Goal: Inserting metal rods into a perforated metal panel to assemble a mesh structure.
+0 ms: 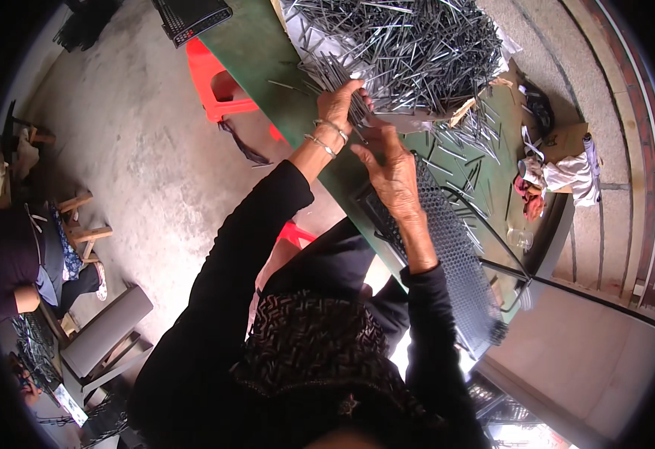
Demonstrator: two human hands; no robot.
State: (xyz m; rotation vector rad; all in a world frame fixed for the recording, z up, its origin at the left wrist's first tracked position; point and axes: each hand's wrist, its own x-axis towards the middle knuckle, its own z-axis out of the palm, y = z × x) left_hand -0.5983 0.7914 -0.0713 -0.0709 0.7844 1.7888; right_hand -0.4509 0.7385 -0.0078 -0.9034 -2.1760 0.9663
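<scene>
One bundle of thin, dark grey metallic rods [334, 73] in the left hand [336, 107]

Two bare hands meet at the near edge of a large heap of similar loose rods [417, 52], far too many to count. The left hand is closed firmly round the single bundle, which slants just beside the heap's left side, above the green tabletop [249, 58]. The right hand [395, 176] is just beside the bundle's near end, thumb apart from the bent fingers; whether its fingertips grip anything, I cannot tell. Two silver-coloured metal bangles [318, 142] circle the left wrist.

The heap lies on one pale lining sheet [314, 46], with more rods scattered to its right. One long black perforated tray [458, 251] lies on the near part of the tabletop; the right forearm crosses it and hides part of it. One black grid rack [193, 16] rests at the far left. Two red plastic stools [206, 78] show to the left, the nearer mostly hidden behind the person's body. One clear container [520, 239] and one bundle of white, red and purple cloth [567, 173] lie to the right. One co-worker [9, 254] sits at the far left side
</scene>
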